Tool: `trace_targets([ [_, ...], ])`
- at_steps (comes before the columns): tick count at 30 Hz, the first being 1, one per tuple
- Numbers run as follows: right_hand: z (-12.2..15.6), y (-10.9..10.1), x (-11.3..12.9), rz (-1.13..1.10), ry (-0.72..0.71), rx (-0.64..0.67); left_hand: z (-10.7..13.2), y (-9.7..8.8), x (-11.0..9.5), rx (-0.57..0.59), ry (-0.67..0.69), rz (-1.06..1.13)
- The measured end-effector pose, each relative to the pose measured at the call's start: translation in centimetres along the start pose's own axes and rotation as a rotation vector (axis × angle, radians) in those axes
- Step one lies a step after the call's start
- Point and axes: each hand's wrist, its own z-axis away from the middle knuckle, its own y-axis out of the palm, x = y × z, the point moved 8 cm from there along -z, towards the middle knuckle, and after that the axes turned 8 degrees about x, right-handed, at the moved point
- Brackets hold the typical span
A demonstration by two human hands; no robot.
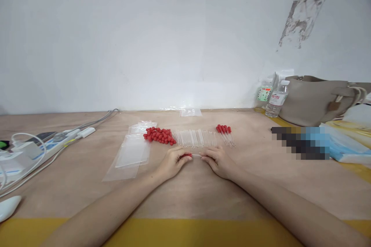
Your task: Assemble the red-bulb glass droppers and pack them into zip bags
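Observation:
Between my hands a thin glass dropper tube (196,156) lies level, its left end at a red rubber bulb (188,155). My left hand (173,161) pinches the bulb. My right hand (218,160) grips the tube's other end, which its fingers partly hide. Just beyond my hands, several clear dropper tubes (195,138) lie side by side in a row. A heap of loose red bulbs (159,136) is to the left of that row. On the right lie several droppers with red bulbs on them (225,134), bulbs pointing away from me.
Clear plastic bags (131,152) lie on the left, and a small one (190,112) by the wall. A power strip (52,144) with cables is at far left. Water bottles (277,99) and a grey bag (313,100) stand at back right, near a blue-and-white packet (348,148).

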Motion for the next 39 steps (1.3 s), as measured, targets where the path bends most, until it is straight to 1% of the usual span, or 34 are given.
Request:
trace_targets([
  [5, -0.2, -0.1, 0.1, 0.159, -0.040, 0.030, 0.1, 0.8, -0.2, 0.081, 0.047, -0.096],
  [8, -0.2, -0.3, 0.7, 0.230, -0.055, 0.032, 0.1, 1.1, 0.0, 0.085, 0.047, -0.128],
  [13, -0.3, -0.5, 1.8, 0.243, -0.064, 0.027, 0.1, 1.2, -0.3, 0.089, 0.082, -0.169],
  [20, -0.8, 1.0, 1.5, 0.285, -0.010, 0.084, 0.1, 1.5, -0.7, 0.128, 0.135, -0.235],
  [24, -0.8, 1.3, 1.8, 0.247, 0.004, 0.131, 0.1, 1.3, -0.8, 0.106, 0.134, -0.209],
  [27, -0.9, 0.2, 1.4, 0.148, 0.034, 0.125, 0.3, 0.4, -0.6, 0.021, 0.082, -0.141],
  [29, -1.3, -1.5, -0.2, 0.073, 0.097, 0.057, 0.7, -0.3, -0.1, -0.040, 0.031, -0.100],
  [31, -1.7, -3.8, -2.9, 0.045, 0.198, -0.082, 0.9, -0.7, 0.3, -0.065, -0.007, -0.081],
  [33, -1.8, -6.0, -6.4, 0.077, 0.369, -0.210, 1.1, -0.8, 0.5, -0.065, -0.026, -0.076],
  [34, -1.5, -6.8, -8.3, 0.092, 0.495, -0.242, 1.2, -0.8, 0.6, -0.064, -0.031, -0.075],
  [35, -1.0, -7.3, -10.1, 0.100, 0.634, -0.269, 1.2, -0.8, 0.7, -0.057, -0.035, -0.072],
  [37, 0.3, -7.8, -12.6, 0.134, 0.869, -0.300, 1.2, -0.6, 0.7, -0.033, -0.033, -0.065],
  [38, 0.9, -7.7, -13.4, 0.153, 0.953, -0.299, 1.1, -0.5, 0.7, -0.016, -0.031, -0.062],
  [39, 1.4, -7.4, -13.8, 0.176, 1.007, -0.287, 1.1, -0.4, 0.7, -0.002, -0.027, -0.060],
])
